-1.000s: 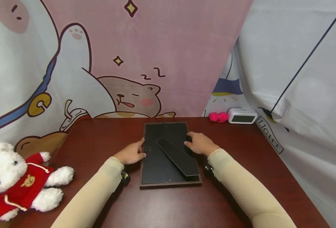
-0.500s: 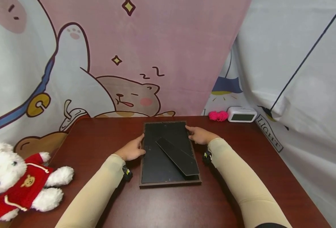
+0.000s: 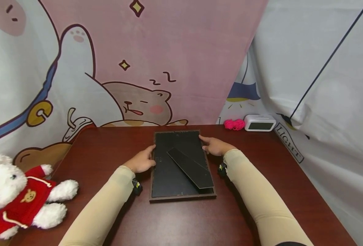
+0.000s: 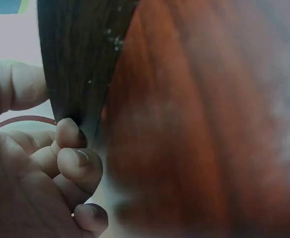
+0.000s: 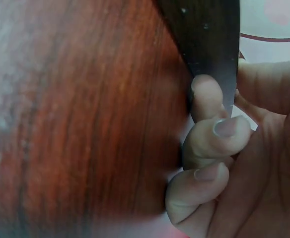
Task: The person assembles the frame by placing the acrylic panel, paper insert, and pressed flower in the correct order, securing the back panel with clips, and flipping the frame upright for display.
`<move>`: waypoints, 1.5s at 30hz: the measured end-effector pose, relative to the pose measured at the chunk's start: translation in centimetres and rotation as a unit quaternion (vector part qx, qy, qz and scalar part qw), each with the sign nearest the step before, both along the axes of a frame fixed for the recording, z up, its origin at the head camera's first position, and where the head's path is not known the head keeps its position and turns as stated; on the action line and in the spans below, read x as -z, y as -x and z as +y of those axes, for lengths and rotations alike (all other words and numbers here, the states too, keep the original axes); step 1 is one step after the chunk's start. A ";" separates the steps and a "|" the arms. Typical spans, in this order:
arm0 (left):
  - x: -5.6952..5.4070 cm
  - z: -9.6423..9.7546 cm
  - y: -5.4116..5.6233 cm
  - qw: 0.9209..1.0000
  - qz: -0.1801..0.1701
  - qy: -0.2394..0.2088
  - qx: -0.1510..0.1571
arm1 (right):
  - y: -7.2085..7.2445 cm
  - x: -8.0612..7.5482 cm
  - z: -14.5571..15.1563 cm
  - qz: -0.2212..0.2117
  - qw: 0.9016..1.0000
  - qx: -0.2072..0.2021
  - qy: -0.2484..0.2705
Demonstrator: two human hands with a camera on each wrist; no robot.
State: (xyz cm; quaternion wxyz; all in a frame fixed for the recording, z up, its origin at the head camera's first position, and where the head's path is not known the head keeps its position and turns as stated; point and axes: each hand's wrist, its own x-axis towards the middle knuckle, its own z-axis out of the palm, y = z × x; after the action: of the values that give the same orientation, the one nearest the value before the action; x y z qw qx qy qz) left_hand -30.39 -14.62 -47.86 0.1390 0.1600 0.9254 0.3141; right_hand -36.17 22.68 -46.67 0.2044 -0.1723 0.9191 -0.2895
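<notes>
A dark picture frame [image 3: 170, 181] lies face down on the brown table [image 3: 113, 136], its black back upward. The stand leg [image 3: 192, 168] on that back is slightly raised and slants toward the near right corner. My left hand [image 3: 140, 161] grips the frame's left edge, thumb and index finger along the side. Opposite it, my right hand [image 3: 216, 146] grips the right edge, higher up. In the left wrist view, curled fingertips [image 4: 80, 166] sit at the frame's side wall [image 4: 85, 54]. The right wrist view likewise has bent fingers [image 5: 207, 134] against the side wall [image 5: 209, 39].
A white plush bear [image 3: 27, 198] in a red hoodie lies at the table's left. Toward the back right are a pink bundle of yarn [image 3: 234, 124] and a white digital clock [image 3: 259, 123]. A printed cloth [image 3: 184, 61] hangs behind the table.
My right hand has slid up along the frame's right edge, and my left hand has shifted slightly upward on the left edge. The frame lies nearly where it was.
</notes>
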 end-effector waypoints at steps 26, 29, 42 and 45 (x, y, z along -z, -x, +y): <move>-2.5 2.9 0.1 0.979 0.044 0.197 0.023 | 0.0 0.1 0.4 -0.009 1.000 0.007 0.006; -2.2 2.6 0.1 0.980 0.038 0.192 0.022 | -0.1 0.3 0.4 -0.010 1.000 0.009 0.009; -1.5 1.0 0.5 0.995 -0.032 0.094 0.024 | -0.2 0.3 0.2 -0.008 1.000 0.011 0.002; -1.4 0.8 0.5 0.996 -0.037 0.083 0.023 | -0.2 0.3 0.2 -0.006 1.000 0.010 0.005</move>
State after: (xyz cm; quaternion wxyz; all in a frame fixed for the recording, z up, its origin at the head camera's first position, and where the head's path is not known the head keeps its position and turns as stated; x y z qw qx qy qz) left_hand -30.90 -13.79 -46.42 0.1932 0.1573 0.9386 0.2388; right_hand -35.98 22.87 -46.94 0.2066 -0.1624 0.9179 -0.2972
